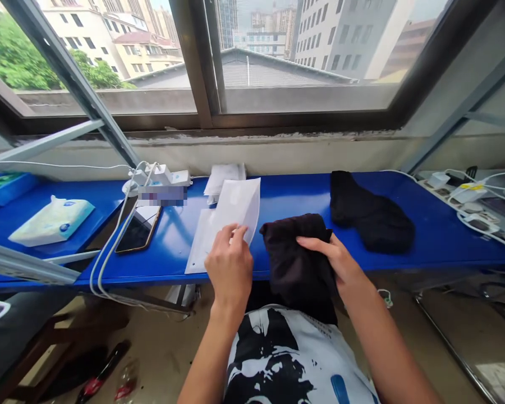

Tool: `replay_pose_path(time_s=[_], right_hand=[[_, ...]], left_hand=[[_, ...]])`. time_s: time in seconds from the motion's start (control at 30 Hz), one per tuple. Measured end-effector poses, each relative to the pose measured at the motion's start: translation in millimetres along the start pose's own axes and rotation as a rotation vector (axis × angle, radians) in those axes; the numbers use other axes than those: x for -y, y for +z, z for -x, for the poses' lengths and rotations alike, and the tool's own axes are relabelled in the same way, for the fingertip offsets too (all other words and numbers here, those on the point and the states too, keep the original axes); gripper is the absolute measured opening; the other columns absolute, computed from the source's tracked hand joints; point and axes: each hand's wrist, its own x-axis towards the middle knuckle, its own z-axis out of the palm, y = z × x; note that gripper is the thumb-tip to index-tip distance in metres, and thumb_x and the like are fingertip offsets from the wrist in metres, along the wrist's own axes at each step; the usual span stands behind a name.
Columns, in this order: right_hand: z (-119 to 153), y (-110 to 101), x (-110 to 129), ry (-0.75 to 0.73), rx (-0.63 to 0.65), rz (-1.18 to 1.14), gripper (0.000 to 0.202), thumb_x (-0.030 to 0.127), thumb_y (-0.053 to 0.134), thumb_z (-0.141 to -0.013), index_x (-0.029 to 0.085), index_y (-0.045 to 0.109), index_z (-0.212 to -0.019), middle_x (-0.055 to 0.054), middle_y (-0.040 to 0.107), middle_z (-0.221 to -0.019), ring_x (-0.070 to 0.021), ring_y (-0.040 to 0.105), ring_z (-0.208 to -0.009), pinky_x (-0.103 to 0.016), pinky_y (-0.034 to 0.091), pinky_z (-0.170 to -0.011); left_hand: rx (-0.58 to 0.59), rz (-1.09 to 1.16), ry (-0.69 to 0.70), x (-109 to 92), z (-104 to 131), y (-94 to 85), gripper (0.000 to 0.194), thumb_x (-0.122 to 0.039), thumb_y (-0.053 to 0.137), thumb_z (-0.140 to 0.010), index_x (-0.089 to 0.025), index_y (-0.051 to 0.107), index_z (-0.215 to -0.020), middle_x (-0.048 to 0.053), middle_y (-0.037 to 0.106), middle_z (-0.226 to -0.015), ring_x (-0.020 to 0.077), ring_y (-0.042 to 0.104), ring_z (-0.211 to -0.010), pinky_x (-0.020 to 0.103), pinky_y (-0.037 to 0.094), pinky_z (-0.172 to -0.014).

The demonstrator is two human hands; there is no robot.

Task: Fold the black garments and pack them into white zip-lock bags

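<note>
So both hands are occupied here. A translucent white bag (240, 202) is pinched between the fingertips of the left hand (229, 266), and a folded black cloth (298, 255) is gripped by the right hand (343, 261), with the thumb laid over its face; the fingers behind it are mostly hidden. The cloth is held up at the near edge of the blue table (294, 193), just to the right of the bag, and the two don't seem to be touching. The step in hand looks like a handling one, tbh: bag lifted on one side, bundle kept folded on the other. Whether the bag's mouth is parted can't be told from this angle. As a judgement, a light touch is called for on the bag in any next move, since thin film like that is easily creased, and a firmer hold is needed on the cloth so the folds aren't lost. Another white sheet (198, 238) is seen lying flat beside and partly under the raised bag, though it can't be made out whether it's a separate piece. Some white packets (225, 175) are stacked behind, and a second black cloth (376, 216) is laid out on the right. Over on the left, a phone (138, 229) is crossed by white cables (118, 233), with a tissue pack (53, 221) placed farther out.
</note>
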Motion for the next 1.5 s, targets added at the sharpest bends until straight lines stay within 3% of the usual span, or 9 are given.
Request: replay_pose_path(time_s=[0.23,0.37,0.6,0.77,0.93,1.03,1.17,1.37,1.5], right_hand=[[-17,-10,-6,-0.423,-0.023,0.446,0.024,0.033,0.080,-0.078,0.021,0.081,-0.098,-0.002,0.080,-0.099,-0.0281,0.073,-0.099,-0.036,0.055,-0.091],[-22,-17,3,-0.427,0.063,0.733,0.012,0.026,0.072,-0.079,0.018,0.079,-0.084,-0.001,0.077,-0.083,-0.0261,0.070,-0.084,-0.033,0.052,-0.075],[-36,5,-17,-0.412,-0.222,-0.057,0.028,0.036,0.085,-0.071,0.020,0.077,-0.092,-0.003,0.079,-0.093,-0.0236,0.072,-0.090,-0.035,0.057,-0.086],[-37,10,-25,-0.241,0.076,-0.128,0.044,0.030,0.094,-0.058,0.020,0.076,-0.097,-0.003,0.080,-0.097,-0.0238,0.074,-0.093,-0.035,0.058,-0.090],[-48,9,-21,-0.293,-0.035,-0.206,0.049,0.035,0.094,-0.055,0.022,0.075,-0.098,-0.004,0.080,-0.100,-0.0276,0.075,-0.098,-0.037,0.060,-0.090],[-54,2,-21,-0.227,-0.089,-0.221,0.044,0.042,0.093,-0.053,0.019,0.074,-0.086,-0.007,0.080,-0.089,-0.0309,0.076,-0.092,-0.039,0.061,-0.082],[-53,-18,-20,-0.181,-0.068,-0.160,0.044,0.044,0.094,-0.053,0.020,0.075,-0.085,-0.006,0.079,-0.081,-0.0312,0.076,-0.086,-0.040,0.061,-0.078],[-44,-25,-15,-0.083,0.092,-0.056,0.051,0.052,0.094,-0.057,0.022,0.077,-0.094,-0.006,0.081,-0.092,-0.0291,0.077,-0.086,-0.036,0.062,-0.074],[-41,-23,-13,-0.138,0.267,0.016,0.057,0.047,0.096,-0.056,0.023,0.079,-0.104,-0.008,0.081,-0.102,-0.0316,0.076,-0.094,-0.042,0.063,-0.083]], left_hand=[[0.106,-0.008,0.167,-16,7,20.7,0.046,-0.007,0.052,-0.096,-0.012,0.060,-0.141,0.018,0.068,-0.124,0.0319,0.061,-0.114,0.034,0.054,-0.068],[0.187,-0.029,0.301,-20,6,23.9,0.062,0.004,0.041,-0.093,-0.013,0.051,-0.152,0.018,0.062,-0.143,0.0354,0.055,-0.128,0.046,0.058,-0.091],[0.164,0.094,0.407,-27,14,29.6,0.086,0.012,0.034,-0.085,-0.024,0.037,-0.163,0.011,0.048,-0.162,0.0409,0.020,-0.160,0.076,0.024,-0.122],[0.174,0.241,0.455,-33,17,36.1,0.101,0.017,0.024,-0.079,-0.025,0.006,-0.170,0.013,0.035,-0.169,0.0360,-0.005,-0.161,0.079,0.017,-0.122],[0.210,0.328,0.409,-49,39,39.1,0.090,0.011,0.031,-0.087,-0.026,0.021,-0.168,0.013,0.030,-0.171,0.0369,-0.002,-0.161,0.076,0.020,-0.123],[0.242,0.459,0.368,-48,45,21.0,0.068,-0.001,0.047,-0.095,-0.027,0.044,-0.157,0.012,0.045,-0.163,0.0366,0.016,-0.161,0.068,0.031,-0.124],[0.076,0.550,-0.016,-20,10,-8.4,0.042,-0.021,0.068,-0.095,-0.027,0.060,-0.136,0.011,0.063,-0.144,0.0326,0.049,-0.146,0.058,0.038,-0.122],[0.694,1.108,-0.401,3,-37,8.7,0.060,-0.043,0.081,-0.085,-0.019,0.058,-0.135,0.015,0.070,-0.131,0.0302,0.070,-0.118,0.040,0.062,-0.094],[0.655,1.220,-0.417,-4,-34,19.2,0.059,-0.038,0.084,-0.083,-0.019,0.059,-0.133,0.012,0.074,-0.122,0.0260,0.073,-0.107,0.034,0.063,-0.086]])
